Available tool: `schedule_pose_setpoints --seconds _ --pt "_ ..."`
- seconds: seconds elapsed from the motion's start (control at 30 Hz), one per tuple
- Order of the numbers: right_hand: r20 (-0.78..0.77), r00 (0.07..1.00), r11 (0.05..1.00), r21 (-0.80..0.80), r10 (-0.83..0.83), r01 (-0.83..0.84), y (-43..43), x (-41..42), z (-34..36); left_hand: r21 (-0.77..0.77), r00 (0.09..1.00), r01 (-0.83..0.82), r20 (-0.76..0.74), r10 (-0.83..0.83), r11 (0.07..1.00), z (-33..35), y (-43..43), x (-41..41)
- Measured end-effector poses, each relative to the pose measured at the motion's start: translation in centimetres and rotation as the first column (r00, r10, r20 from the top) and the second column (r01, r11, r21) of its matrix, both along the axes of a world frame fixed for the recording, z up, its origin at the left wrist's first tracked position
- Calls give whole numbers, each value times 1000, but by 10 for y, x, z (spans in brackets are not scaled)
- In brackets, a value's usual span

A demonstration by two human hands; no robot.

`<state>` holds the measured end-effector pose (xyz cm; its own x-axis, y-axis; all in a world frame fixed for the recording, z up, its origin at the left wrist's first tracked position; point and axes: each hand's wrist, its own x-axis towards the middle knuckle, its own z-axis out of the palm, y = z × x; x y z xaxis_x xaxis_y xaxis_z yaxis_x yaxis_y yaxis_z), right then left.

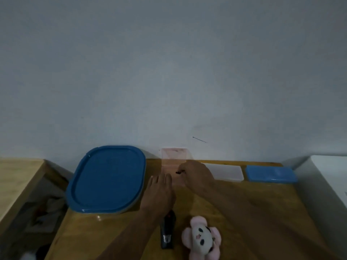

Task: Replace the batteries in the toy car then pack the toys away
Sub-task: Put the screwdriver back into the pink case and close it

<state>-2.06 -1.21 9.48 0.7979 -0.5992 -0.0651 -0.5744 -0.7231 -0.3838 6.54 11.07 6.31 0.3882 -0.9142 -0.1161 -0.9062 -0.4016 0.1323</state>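
1. A small dark item (179, 172) is pinched by the right hand (197, 175).
2. The left hand (159, 194) is held flat, fingers together.
3. The toy car (167, 231) is seen at that hand's 6 o'clock.

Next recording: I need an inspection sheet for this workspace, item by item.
Surface: wooden table, dimly lit.
Job's things: dark toy car partly under the left forearm; pink plush toy beside it; large blue-lidded container; clear box at the wall; flat white box; small blue-lidded box.
Clutter: jumbled items left of the table, too dark to identify.
Grippers: left hand flat, fingers straight; right hand pinches a small dark object.
Cables: nothing seen.
Surroundings: plain wall.
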Motion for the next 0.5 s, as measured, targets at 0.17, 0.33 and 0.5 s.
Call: schedule_pose_setpoints --seconds 0.17,0.33,0.5 --pt "-104 992 997 -30 66 -69 -9 35 -28 -5 997 -16 -81 15 1000 -33 -10 16" --pt "-139 986 996 3 89 -90 -13 54 -48 -114 997 4 -79 -13 994 -46 -14 28" --pt "-113 988 994 41 102 -98 -16 58 -61 -140 992 125 43 -120 982 -59 -19 32"
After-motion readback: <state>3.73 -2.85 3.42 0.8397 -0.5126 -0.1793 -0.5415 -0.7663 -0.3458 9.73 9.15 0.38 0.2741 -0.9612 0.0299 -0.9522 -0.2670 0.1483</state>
